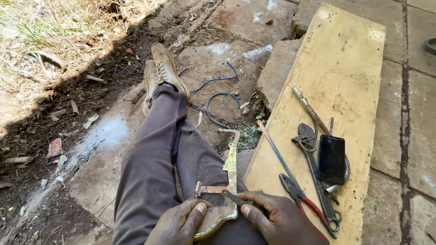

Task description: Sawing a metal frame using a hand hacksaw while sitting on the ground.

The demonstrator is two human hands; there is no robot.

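Observation:
A worn metal hacksaw frame (pixel 231 168) with flaking yellow paint lies across my lap, its far end reaching toward the ground. My left hand (pixel 181 222) grips the frame's lower handle part, thumb on top. My right hand (pixel 277 218) pinches a small dark metal piece (pixel 234 197) at the frame's near end. My legs in grey trousers (pixel 154 154) stretch out ahead, crossed at the tan shoes (pixel 164 70).
To my right a wooden plank (pixel 336 72) carries a hacksaw blade (pixel 275 145), red-handled pliers (pixel 302 199), a large wrench (pixel 315 170), a metal rod (pixel 311 109) and a black phone (pixel 331 159). Blue wire (pixel 218 97) lies on the stone slabs. Dirt and litter at left.

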